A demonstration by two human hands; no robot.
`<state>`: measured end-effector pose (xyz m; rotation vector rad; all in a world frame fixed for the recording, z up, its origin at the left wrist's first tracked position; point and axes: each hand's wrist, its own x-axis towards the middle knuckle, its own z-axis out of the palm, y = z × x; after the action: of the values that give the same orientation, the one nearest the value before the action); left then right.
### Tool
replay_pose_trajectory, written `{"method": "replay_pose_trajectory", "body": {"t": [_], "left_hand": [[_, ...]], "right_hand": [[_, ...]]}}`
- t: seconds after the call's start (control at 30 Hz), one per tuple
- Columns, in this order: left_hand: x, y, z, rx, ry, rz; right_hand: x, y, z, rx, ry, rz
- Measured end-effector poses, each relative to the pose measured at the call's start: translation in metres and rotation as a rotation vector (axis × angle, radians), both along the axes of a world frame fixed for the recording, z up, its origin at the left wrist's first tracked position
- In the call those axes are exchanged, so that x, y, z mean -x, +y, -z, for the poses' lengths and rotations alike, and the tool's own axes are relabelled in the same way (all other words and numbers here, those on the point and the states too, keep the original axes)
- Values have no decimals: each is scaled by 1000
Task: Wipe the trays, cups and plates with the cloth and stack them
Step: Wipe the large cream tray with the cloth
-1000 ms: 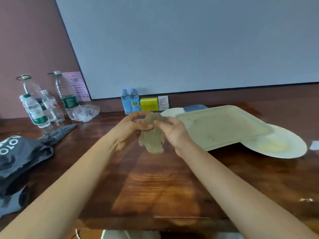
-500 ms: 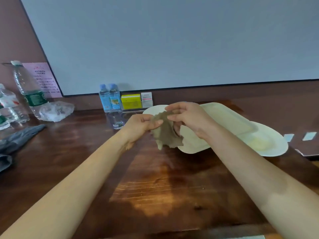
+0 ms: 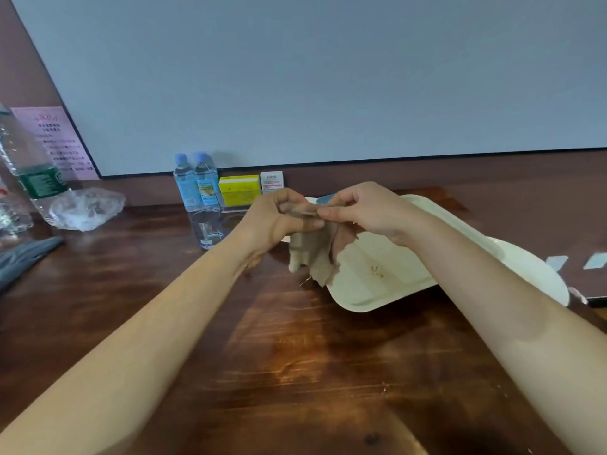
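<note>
A brownish-grey cloth [image 3: 315,254] hangs in the air between my hands, above the near left corner of a cream rectangular tray [image 3: 377,284]. My left hand [image 3: 279,221] pinches the cloth's top edge, and my right hand [image 3: 368,208] grips the same edge just to the right. The tray has a few brown crumbs on it and lies tilted over a white round plate [image 3: 538,277] on its right. Behind my hands a second white plate [image 3: 312,201] shows as a sliver, with a blue object [image 3: 325,198] on it. A clear glass cup [image 3: 205,229] stands left of my hands.
Two small blue-capped water bottles [image 3: 197,182], a yellow box [image 3: 239,189] and a white box [image 3: 272,181] line the back wall. A large bottle [image 3: 29,165] and a crumpled plastic bag [image 3: 85,208] sit at the left. Dark fabric [image 3: 23,261] lies at the left edge. The wooden table [image 3: 279,372] spreads in front.
My view has swung further right and closer in. Both hands have risen slightly and come closer together on the cloth's top edge, bunching it up above the tray's corner.
</note>
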<state>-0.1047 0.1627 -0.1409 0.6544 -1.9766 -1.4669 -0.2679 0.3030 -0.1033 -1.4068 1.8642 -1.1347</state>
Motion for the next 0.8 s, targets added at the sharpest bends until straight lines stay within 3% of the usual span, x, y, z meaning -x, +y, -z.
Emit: {"method": "replay_pose_trajectory", "body": {"t": [0.17,0.3,0.37,0.5,0.63,0.8], "left_hand": [[18,21,38,-107,-3,-309],[21,37,82,-195,-208,-229],[24,40,93,-180,-223,-207],[30,46,100,-82,-243,-209],[31,49,98,17,-181,-287],[31,52,108,136,-174,-438]], "right_hand": [[16,-5,-13,198,-20,213],[16,17,-7,349,273,158],[14,33,14,200,408,16],[13,60,51,-176,459,-152],[14,60,67,-48,560,-61],[7,43,90,-53,785,-166]]}}
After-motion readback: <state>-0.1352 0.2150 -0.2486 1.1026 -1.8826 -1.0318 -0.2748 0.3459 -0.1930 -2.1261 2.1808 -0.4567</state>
